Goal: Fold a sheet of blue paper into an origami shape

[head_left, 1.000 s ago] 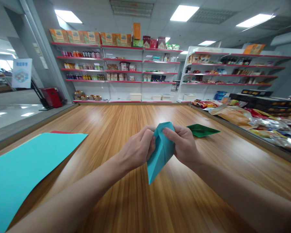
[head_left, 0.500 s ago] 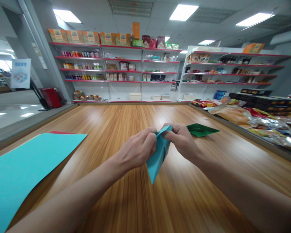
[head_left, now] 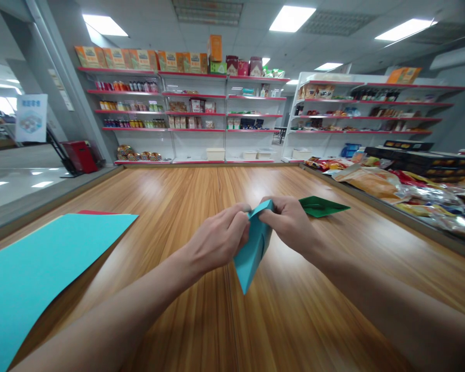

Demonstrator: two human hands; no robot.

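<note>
Between my two hands, above the middle of the table, is a folded piece of blue paper [head_left: 250, 261], its pointed end hanging down toward me. My left hand [head_left: 228, 233] is closed on the paper's left side, its fingertips curled and partly hidden. On the upper right edge, my right hand [head_left: 289, 219] pinches the paper between thumb and fingers. Behind my right hand lies a folded green paper boat [head_left: 323, 206], flat on the table and apart from the hand.
Blue paper sheets [head_left: 58, 258], with a red edge showing beneath, lie at the table's left. Wood-grain table [head_left: 170, 206] has a raised rim. Snack bags [head_left: 375, 183] and black boxes [head_left: 422, 163] are piled beyond the right rim. Stocked shelves [head_left: 194, 113] stand behind.
The top fold of the blue paper looks slightly flatter and wider between my fingers. Both hands keep their grip and have hardly moved.
</note>
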